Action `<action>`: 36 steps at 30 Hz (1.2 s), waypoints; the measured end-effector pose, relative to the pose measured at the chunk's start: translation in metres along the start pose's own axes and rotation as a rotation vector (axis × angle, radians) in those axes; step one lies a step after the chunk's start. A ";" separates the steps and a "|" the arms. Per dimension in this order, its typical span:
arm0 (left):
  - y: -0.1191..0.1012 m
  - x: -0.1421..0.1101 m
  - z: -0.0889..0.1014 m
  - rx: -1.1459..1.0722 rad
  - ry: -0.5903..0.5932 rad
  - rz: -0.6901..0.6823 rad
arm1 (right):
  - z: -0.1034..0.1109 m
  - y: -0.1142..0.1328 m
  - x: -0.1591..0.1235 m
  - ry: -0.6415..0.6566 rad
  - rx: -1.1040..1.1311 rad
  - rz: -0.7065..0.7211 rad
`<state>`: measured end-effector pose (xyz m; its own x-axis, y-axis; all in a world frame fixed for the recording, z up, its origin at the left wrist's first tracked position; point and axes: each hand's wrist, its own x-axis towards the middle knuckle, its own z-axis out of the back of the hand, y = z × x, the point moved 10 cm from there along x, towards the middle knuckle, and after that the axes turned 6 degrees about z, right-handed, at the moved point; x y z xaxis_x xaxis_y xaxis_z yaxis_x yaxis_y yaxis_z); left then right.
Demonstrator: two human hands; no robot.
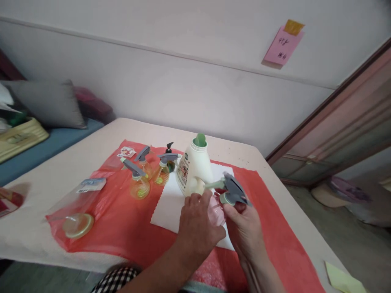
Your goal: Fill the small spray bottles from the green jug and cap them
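A small spray bottle with a pink, see-through body [215, 212] is between my hands. My left hand [198, 221] is wrapped round its body. At its neck, my right hand [246, 230] grips the collar of the grey and pale green trigger head [234, 189], whose nozzle points left. My right fingers are partly hidden behind the head. Just beyond stands a large white jug [198, 165] with a green spout in its open mouth. A white sheet [166, 209] lies under the jug and the bottle.
Several spray bottles with orange bodies [140, 187] stand to the left, near a small dark pump bottle [169, 152]. A red plastic sheet [122, 221] covers the table's middle. On its left lie a round lid [77, 226] and a clear bag [91, 185]. A wall [159, 89] rises behind.
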<state>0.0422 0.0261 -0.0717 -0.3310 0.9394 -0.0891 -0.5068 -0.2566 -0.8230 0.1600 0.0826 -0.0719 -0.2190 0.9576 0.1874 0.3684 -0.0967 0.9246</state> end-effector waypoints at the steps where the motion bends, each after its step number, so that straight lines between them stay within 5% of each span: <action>1: 0.000 0.000 -0.001 -0.008 -0.002 0.000 | -0.001 0.000 0.000 -0.012 0.008 0.011; 8: 0.004 0.000 -0.004 -0.087 -0.020 -0.022 | -0.009 -0.002 -0.001 0.142 0.081 -0.062; 14: 0.006 0.001 -0.008 -0.058 -0.043 -0.022 | -0.004 0.004 0.000 -0.002 -0.049 -0.032; 21: 0.007 0.000 -0.011 -0.038 -0.125 -0.051 | -0.008 0.009 -0.005 0.048 -0.050 -0.038; 26: 0.006 0.004 -0.014 -0.059 -0.127 -0.084 | -0.002 0.006 -0.003 -0.064 -0.188 0.083; 31: 0.005 0.000 -0.004 -0.141 -0.221 -0.042 | -0.012 0.001 0.002 0.041 -0.310 0.074; 36: 0.008 -0.004 -0.012 -0.355 -0.042 -0.025 | 0.007 0.026 0.008 -0.037 -0.353 0.160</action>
<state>0.0486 0.0232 -0.0849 -0.3577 0.9325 -0.0494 -0.2092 -0.1316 -0.9690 0.1745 0.0893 -0.0493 -0.1488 0.9315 0.3320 0.0599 -0.3266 0.9433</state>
